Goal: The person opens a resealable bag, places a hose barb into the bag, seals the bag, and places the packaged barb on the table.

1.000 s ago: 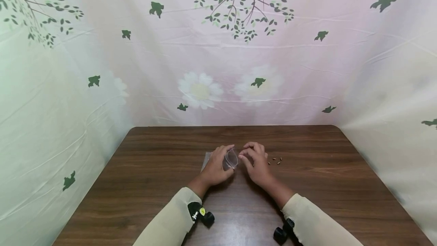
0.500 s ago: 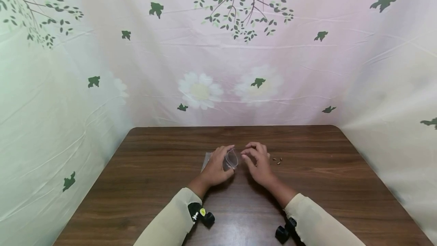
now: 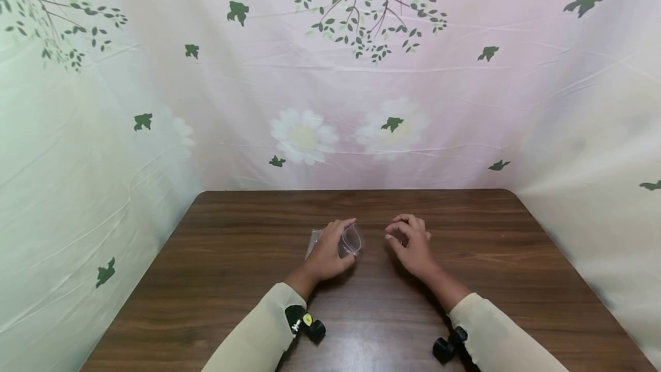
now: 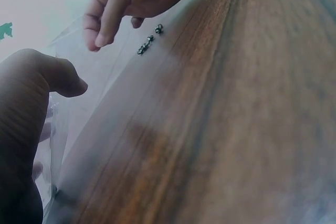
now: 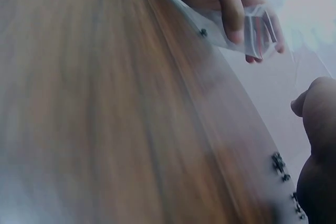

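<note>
My left hand (image 3: 326,254) grips a small clear plastic zip bag (image 3: 353,240), its mouth spread apart between thumb and fingers and facing right. A red line (image 5: 258,38) runs along the bag's mouth in the right wrist view. My right hand (image 3: 411,248) hovers low over the table to the right, fingers loosely bent, thumb apart from the fingertips, nothing seen between them. Near it lie several small metal pieces (image 4: 146,44), mostly hidden by that hand in the head view. The right wrist view also shows a dark piece (image 5: 203,32) near the bag; whether it lies inside is unclear.
Both hands work above a dark brown wooden table (image 3: 232,303) with rounded far corners. A pale cloth (image 3: 330,85) printed with leaves, birds and flowers hangs behind it and along both sides. Each wrist carries a black camera mount (image 3: 316,330).
My right hand has moved rightward, away from the bag and over the small metal pieces, which it now covers in the head view. The left hand and bag stay nearly still.
</note>
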